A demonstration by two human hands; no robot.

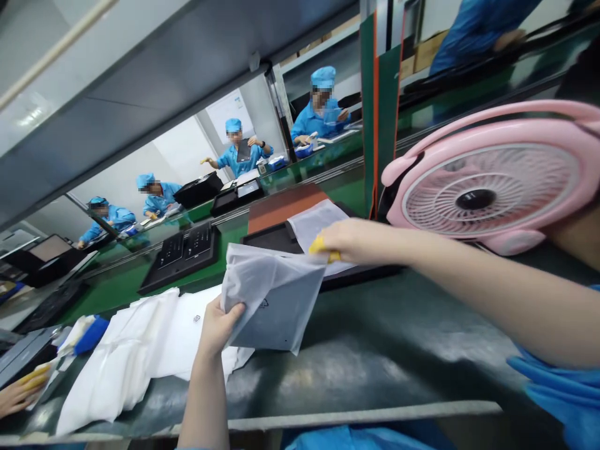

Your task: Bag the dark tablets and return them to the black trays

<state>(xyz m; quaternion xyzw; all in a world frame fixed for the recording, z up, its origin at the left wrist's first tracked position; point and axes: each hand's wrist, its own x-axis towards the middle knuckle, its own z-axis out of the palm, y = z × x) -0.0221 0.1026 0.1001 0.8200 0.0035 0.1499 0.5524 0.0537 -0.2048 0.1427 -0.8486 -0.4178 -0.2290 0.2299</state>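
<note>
My left hand (216, 326) is closed on the lower left corner of a translucent grey plastic bag (274, 294), held up over the workbench. My right hand (349, 242) pinches the bag's upper right corner; a yellow finger cot shows on its fingertip. Under the bag lies a pile of white foam pouches (135, 353). Behind my right hand a black tray (274, 237) sits with a clear plastic sheet (316, 225) on it.
A pink desk fan (492, 181) stands at the right. A green conveyor belt (140, 275) carries black device trays (185, 250). Several workers in blue coats and caps (237, 153) sit across the line. Another person's hand (19, 390) with yellow finger cots rests at the lower left.
</note>
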